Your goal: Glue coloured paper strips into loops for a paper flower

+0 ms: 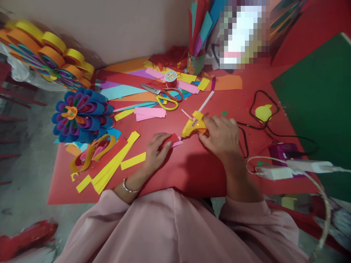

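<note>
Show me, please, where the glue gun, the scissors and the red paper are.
glue gun (pixel 193 126): head view, on its yellow body.
scissors (pixel 158 91): head view, where the blades meet the handles.
red paper (pixel 173 138): head view, on the corner beyond the fingertips.

Yellow glue gun (pixel 193 126) tilted, nozzle at pink paper strip (pixel 177 143) (red folded piece (pixel 171 139) overlapping it), glue stick (pixel 206 101) protruding behind

Scissors (pixel 164 95), paper flower (pixel 79 115), yellow strips (pixel 109 168)

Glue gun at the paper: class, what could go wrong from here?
1. The glue gun nozzle in the right hand sits close to the left hand pinning the red paper piece; hot glue might burn skin.
2. The black cord loops beside the right wrist and could snag.
</note>
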Available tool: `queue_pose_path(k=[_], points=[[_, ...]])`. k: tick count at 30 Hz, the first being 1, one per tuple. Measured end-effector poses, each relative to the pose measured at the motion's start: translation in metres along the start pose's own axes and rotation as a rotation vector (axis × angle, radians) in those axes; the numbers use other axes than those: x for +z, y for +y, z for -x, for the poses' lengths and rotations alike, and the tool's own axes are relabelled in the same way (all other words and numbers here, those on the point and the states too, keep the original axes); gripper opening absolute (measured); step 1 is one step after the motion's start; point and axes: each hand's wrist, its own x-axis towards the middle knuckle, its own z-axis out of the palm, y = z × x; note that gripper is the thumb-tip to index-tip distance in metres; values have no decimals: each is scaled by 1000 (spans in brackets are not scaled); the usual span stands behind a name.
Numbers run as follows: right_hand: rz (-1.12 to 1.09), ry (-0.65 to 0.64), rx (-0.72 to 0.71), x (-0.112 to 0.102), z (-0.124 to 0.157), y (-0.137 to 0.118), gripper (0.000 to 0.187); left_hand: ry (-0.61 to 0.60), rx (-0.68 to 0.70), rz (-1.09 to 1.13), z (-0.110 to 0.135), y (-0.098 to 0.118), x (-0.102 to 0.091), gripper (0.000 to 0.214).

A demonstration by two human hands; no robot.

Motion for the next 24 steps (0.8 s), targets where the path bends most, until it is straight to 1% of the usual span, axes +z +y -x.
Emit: queue_pose_path(k=[10, 15, 19, 24], points=[[-25, 21, 31, -3, -2, -4, 45, 10, 49, -2, 0, 2, 2, 24], [6, 43, 26, 1, -2, -5, 44, 7, 66, 22, -2, 3, 1, 22], [26, 53, 51, 4, -2, -6, 45, 5, 93, 19, -2, 4, 1, 20], [19, 34, 55, 4, -3, -7, 45, 6, 77, 24, -1, 3, 2, 20]])
